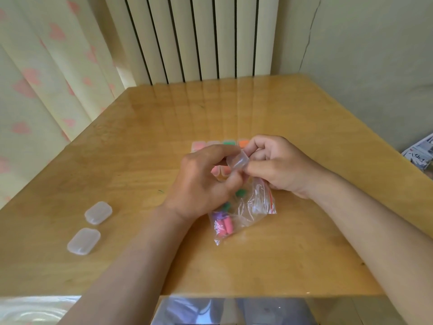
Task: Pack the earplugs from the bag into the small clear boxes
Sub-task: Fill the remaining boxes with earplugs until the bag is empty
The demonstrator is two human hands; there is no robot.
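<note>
Both hands are meeting mid-table w/ a small clear box (237, 161) held between them, just above the bag (243, 207). The left hand (206, 181) is pinching the box's near end, thumb & fingers curled round it. The right hand (278, 165) is pinching the far end w/ thumb & forefinger, other fingers curled in. The box is blurred, prob. shut, can't tell for sure. The bag is lying on the table (304, 254), holding pink, purple & green earplugs (225, 226). The filled boxes (226, 143) are sitting in a row just beyond the hands, partly hidden. Two empty boxes (98, 212) are lying near the table's left edge, well apart from the bag.
</note>
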